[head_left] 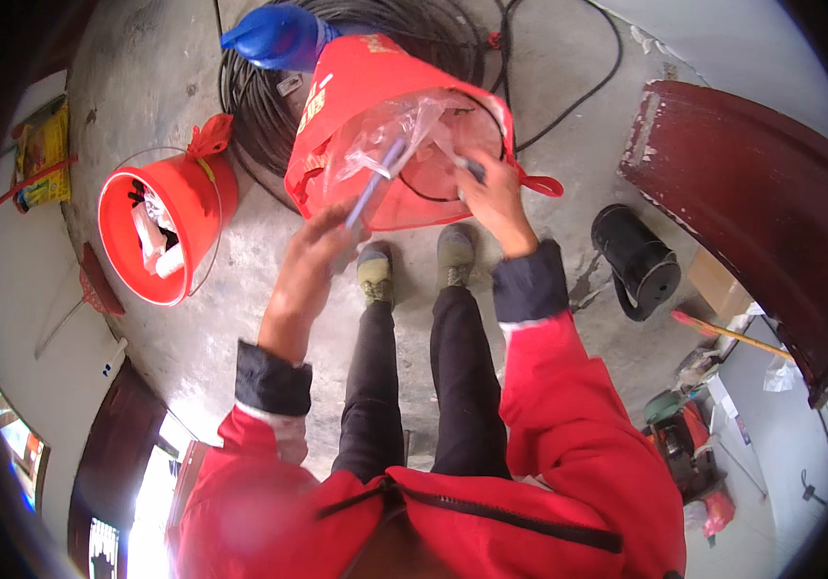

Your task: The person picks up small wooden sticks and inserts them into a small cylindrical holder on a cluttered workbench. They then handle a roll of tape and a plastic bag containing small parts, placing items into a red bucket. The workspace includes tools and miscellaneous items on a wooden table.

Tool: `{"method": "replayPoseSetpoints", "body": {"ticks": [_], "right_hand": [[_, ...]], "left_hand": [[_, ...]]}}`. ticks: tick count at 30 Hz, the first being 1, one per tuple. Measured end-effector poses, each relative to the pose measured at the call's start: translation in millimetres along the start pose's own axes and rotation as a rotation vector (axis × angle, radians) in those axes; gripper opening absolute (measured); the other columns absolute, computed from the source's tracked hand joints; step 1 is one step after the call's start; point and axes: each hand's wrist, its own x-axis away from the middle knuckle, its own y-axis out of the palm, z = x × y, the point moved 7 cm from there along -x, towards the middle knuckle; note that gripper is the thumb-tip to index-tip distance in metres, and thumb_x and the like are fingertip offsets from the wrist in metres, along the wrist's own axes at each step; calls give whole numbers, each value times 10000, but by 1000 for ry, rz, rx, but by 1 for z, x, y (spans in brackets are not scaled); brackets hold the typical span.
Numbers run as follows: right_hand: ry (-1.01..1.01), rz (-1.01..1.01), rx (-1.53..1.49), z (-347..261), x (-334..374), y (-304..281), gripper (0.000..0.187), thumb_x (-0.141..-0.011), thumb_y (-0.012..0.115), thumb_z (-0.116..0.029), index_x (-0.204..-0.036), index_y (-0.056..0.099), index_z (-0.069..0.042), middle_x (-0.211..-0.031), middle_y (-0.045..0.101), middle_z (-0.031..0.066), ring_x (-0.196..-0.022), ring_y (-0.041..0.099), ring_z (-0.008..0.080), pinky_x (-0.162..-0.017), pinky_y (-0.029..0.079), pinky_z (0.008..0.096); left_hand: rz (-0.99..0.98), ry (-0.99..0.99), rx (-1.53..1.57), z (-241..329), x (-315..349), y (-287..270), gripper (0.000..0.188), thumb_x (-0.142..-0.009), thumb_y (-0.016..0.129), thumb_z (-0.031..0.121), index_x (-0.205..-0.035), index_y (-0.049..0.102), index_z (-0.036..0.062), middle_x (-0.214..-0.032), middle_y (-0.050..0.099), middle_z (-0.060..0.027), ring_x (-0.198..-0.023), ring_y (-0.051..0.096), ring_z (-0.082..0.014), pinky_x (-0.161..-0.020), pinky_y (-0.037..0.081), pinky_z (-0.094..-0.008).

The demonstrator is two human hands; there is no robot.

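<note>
A large red bag (375, 77) leans ahead of my feet, its wide mouth facing me. Crumpled clear plastic (404, 130) lines the opening, and a thin dark hoop curves around inside it. My left hand (322, 241), blurred by motion, is closed on a slim blue-purple rod (375, 183) at the bag's near left edge. The rod's upper end overlaps the clear plastic. At the right side of the mouth, my right hand (498, 198) has its fingers curled in a pinch. Something small, dark and pale shows at those fingertips, too unclear to name.
On the left stands a red bucket (216, 203) with mixed items inside. Coiled black cable (259, 111) lies behind the bag, beside a blue plastic container (279, 39). To the right are a black cylindrical jug (631, 256), a dark red curved panel (742, 174) and a wooden-handled tool (732, 335).
</note>
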Motion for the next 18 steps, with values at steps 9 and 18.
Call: {"method": "replayPoseSetpoints", "body": {"ticks": [9, 18], "right_hand": [[466, 70, -722, 11, 190, -77, 390, -931, 557, -71, -1314, 534, 0, -1040, 690, 148, -691, 645, 150, -578, 532, 269], [527, 253, -948, 12, 300, -85, 384, -944, 529, -76, -1318, 519, 9, -1064, 679, 164, -705, 634, 150, -586, 524, 278]], "left_hand": [[73, -185, 832, -40, -142, 2, 477, -920, 583, 399, -1301, 555, 114, -1215, 620, -83, -1043, 613, -296, -855, 507, -459], [239, -291, 533, -38, -204, -53, 471, -892, 590, 480, -1243, 573, 167, -1036, 637, -56, -887, 615, -245, -715, 504, -401]]}}
